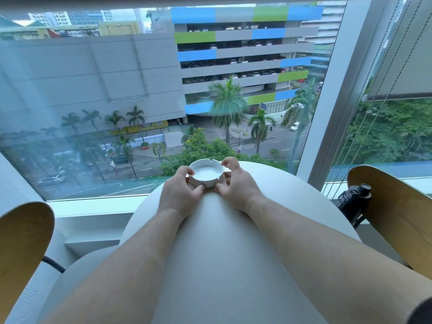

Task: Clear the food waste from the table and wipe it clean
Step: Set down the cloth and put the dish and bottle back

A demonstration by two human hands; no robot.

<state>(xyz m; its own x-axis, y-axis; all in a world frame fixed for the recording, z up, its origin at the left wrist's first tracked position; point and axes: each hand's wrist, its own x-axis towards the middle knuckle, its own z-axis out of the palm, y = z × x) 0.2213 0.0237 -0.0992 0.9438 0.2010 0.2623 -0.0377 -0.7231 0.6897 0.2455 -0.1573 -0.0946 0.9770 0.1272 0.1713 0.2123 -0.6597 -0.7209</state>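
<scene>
Your left hand (pixel 181 190) and right hand (pixel 233 181) cup the white ashtray (pixel 206 172) from both sides at the tabletop's (pixel 268 183) far edge, centre frame, fingers curled on its wall, probably steadying it there.

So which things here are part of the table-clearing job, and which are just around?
Part of the job:
- round white table
- white ceramic ashtray, held at the table's far edge by the left hand and right hand

Just around:
- two wooden chair backs
- black camera gear by the window
- blind cords
</scene>
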